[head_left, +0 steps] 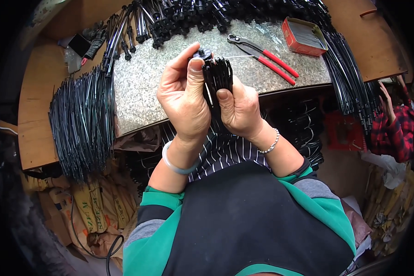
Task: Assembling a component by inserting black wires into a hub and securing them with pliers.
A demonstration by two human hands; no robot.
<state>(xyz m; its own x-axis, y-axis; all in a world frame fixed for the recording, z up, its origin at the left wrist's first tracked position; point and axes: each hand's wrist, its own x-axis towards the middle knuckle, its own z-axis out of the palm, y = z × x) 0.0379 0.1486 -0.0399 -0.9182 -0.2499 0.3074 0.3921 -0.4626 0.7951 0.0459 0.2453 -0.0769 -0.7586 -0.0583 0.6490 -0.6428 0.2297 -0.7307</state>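
In front of my chest, over the table's near edge, I hold a bundle of thin black ribs (pixel 217 76) that looks like a folded umbrella frame. My right hand (pixel 241 108) wraps round the ribs, with its thumb pressed along them. The thumb and forefinger of my left hand (pixel 186 92) pinch a dark round hub (pixel 202 54) beside the rib ends. A thin bright wire (pixel 239 56) sticks out to the right from the hub. Just beyond my right hand, pliers with red handles (pixel 276 66) lie on the speckled tabletop (pixel 138 92).
Black umbrella frames (pixel 184 18) lie heaped at the back. More ribs hang over the left edge (pixel 83 119) and the right edge (pixel 349 78). A red tin (pixel 303 37) holds thin wires. At far right, another person's hand (pixel 388 101) touches the hanging frames.
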